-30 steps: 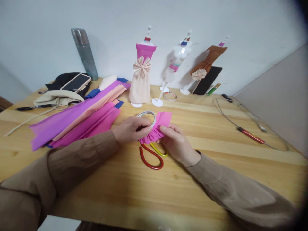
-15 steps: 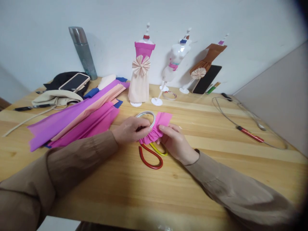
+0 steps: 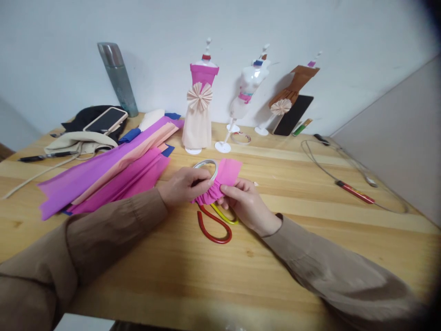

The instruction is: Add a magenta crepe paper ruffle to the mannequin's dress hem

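Observation:
My left hand [image 3: 181, 185] and my right hand [image 3: 245, 202] both pinch a small piece of pink crepe paper [image 3: 220, 181], gathered into pleats along its lower edge, just above the wooden table [image 3: 275, 257]. A roll of clear tape [image 3: 206, 165] lies right behind my left fingers. Under my hands lie scissors [image 3: 215, 225] with one red and one yellow handle loop. Both arms wear brown sleeves.
Sheets of pink, purple, peach and blue paper [image 3: 110, 172] fan out at the left. Three small mannequins [image 3: 198, 110] stand by the wall, two dressed in paper. A phone [image 3: 105, 120] on dark cloth, a steel flask [image 3: 117, 78], a cable with a red pen-like tool [image 3: 354, 192] lie around.
My hands stay on the pink paper and have gathered its pleated edge a little tighter. The view has shifted slightly to the left.

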The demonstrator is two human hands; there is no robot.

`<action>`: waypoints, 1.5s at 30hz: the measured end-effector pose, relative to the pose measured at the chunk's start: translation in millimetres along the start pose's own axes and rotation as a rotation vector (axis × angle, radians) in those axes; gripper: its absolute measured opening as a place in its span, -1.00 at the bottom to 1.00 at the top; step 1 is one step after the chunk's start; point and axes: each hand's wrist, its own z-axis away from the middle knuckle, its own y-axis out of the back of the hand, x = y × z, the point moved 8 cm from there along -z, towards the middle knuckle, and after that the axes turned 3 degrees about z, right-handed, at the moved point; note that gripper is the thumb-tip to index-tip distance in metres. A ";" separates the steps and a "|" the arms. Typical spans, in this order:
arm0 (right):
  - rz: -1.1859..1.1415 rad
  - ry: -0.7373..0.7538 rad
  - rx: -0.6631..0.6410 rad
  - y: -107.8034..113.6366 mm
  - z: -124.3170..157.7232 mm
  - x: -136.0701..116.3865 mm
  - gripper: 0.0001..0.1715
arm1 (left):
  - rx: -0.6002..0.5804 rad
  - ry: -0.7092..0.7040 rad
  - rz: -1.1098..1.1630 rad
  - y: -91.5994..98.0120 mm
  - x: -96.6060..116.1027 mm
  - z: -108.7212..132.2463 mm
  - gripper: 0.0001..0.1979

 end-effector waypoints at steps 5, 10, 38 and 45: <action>-0.002 -0.027 -0.018 -0.2 0.6 1.7 -0.60 | 0.041 -0.038 0.020 4.8 -3.2 -0.5 -0.67; 0.109 -0.054 -0.061 -3.8 2.8 2.2 -0.60 | 0.097 -0.047 -0.018 7.8 -7.4 -0.5 -0.67; 0.115 -0.037 -0.051 -2.9 3.4 3.3 -0.62 | 0.009 0.265 0.454 -0.4 -27.8 2.0 -0.64; 0.024 -0.140 -0.049 -6.1 1.7 7.4 -0.46 | 0.055 0.125 0.264 2.4 -16.9 -0.2 -0.67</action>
